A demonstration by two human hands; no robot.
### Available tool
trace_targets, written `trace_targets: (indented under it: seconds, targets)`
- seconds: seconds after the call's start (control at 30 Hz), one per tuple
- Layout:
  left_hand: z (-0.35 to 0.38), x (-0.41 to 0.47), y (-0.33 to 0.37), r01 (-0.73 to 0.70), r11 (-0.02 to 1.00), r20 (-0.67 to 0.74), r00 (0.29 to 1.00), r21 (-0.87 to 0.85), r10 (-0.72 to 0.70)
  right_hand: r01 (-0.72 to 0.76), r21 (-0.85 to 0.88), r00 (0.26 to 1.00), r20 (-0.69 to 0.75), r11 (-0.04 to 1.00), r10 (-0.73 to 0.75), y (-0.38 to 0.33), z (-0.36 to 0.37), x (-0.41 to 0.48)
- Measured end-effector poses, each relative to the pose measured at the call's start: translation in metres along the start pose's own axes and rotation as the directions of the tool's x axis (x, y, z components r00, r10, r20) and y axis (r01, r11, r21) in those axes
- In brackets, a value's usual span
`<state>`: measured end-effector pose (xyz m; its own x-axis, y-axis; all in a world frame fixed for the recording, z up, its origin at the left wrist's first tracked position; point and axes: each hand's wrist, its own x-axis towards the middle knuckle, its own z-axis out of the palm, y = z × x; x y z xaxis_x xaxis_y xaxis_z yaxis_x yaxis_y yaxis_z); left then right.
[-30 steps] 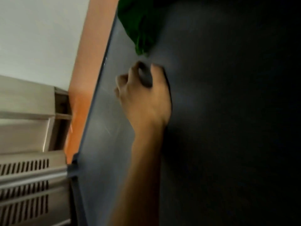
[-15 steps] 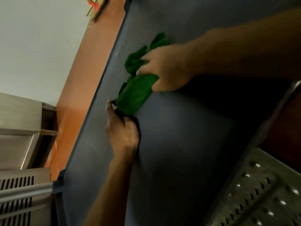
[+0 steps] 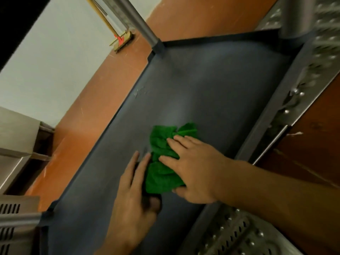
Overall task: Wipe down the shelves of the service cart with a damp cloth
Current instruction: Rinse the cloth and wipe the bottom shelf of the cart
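A crumpled green cloth (image 3: 161,159) lies on the dark grey shelf (image 3: 211,92) of the service cart, near its middle. My right hand (image 3: 193,168) lies flat on the cloth with straight fingers, pressing it onto the shelf. My left hand (image 3: 134,192) rests on the shelf just left of the cloth, fingers stretched forward, its fingertips beside the cloth's left edge. Part of the cloth is hidden under my right palm.
A metal post (image 3: 136,21) rises at the shelf's far left corner, another post (image 3: 294,15) at the far right. A perforated steel tray (image 3: 239,234) lies at the lower right. A steel appliance (image 3: 12,159) stands left; a broom (image 3: 121,40) leans on the wall over the orange floor (image 3: 88,115).
My right hand has slid the cloth toward me and to the right, and flattened on it. My left hand has opened from a curled pose. The view now takes in the whole shelf.
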<state>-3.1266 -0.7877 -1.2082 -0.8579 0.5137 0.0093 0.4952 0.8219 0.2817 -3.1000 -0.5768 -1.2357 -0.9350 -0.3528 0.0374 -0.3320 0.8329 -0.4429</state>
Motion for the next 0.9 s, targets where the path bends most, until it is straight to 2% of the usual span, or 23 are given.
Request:
trace_targets:
  seconds: [0.2, 0.27, 0.37, 0.47, 0.53, 0.6, 0.67, 0.77, 0.83, 0.9]
  targets:
    - [-0.022, -0.01, 0.016, -0.121, 0.933, 0.051, 0.993, 0.34, 0.11, -0.004, -0.018, 0.983, 0.184, 1.0, 0.007, -0.003, -0.035, 0.0]
    - [-0.032, -0.01, 0.023, -0.154, 0.924, 0.041, 0.988, 0.349, 0.15, 0.02, -0.041, 0.988, 0.152, 0.999, -0.013, -0.003, -0.05, -0.004]
    - [-0.051, -0.008, 0.047, -0.143, 0.979, -0.013, 0.989, 0.143, 0.147, 0.029, 0.055, 0.998, 0.047, 0.998, -0.031, -0.004, -0.07, -0.014]
    - [-0.067, -0.01, 0.069, -0.081, 0.99, -0.048, 0.996, -0.119, 0.075, -0.074, 0.269, 0.997, 0.047, 0.96, 0.063, -0.01, -0.098, -0.024]
    - [-0.073, -0.013, 0.074, -0.035, 0.961, -0.047, 0.999, -0.273, 0.023, -0.174, 0.414, 0.985, 0.088, 0.893, 0.151, -0.013, -0.117, -0.031]
    - [-0.077, -0.018, 0.075, 0.031, 0.917, -0.012, 0.999, -0.398, -0.038, -0.27, 0.486, 0.962, 0.177, 0.831, 0.209, -0.015, -0.131, -0.037]
    - [-0.081, -0.023, 0.076, 0.057, 0.863, -0.002, 0.998, -0.502, -0.067, -0.294, 0.483, 0.951, 0.231, 0.825, 0.204, -0.017, -0.137, -0.04]
    - [-0.086, -0.027, 0.079, 0.092, 0.777, -0.072, 0.982, -0.623, -0.173, -0.239, 0.467, 0.956, 0.265, 0.851, 0.123, -0.019, -0.135, -0.045]
    - [-0.084, -0.027, 0.078, 0.099, 0.779, -0.121, 0.968, -0.62, -0.219, -0.194, 0.399, 0.951, 0.301, 0.896, 0.072, -0.019, -0.132, -0.046]
    - [-0.08, -0.029, 0.073, 0.101, 0.831, -0.155, 0.963, -0.548, -0.219, -0.162, 0.311, 0.947, 0.316, 0.936, 0.059, -0.021, -0.134, -0.048]
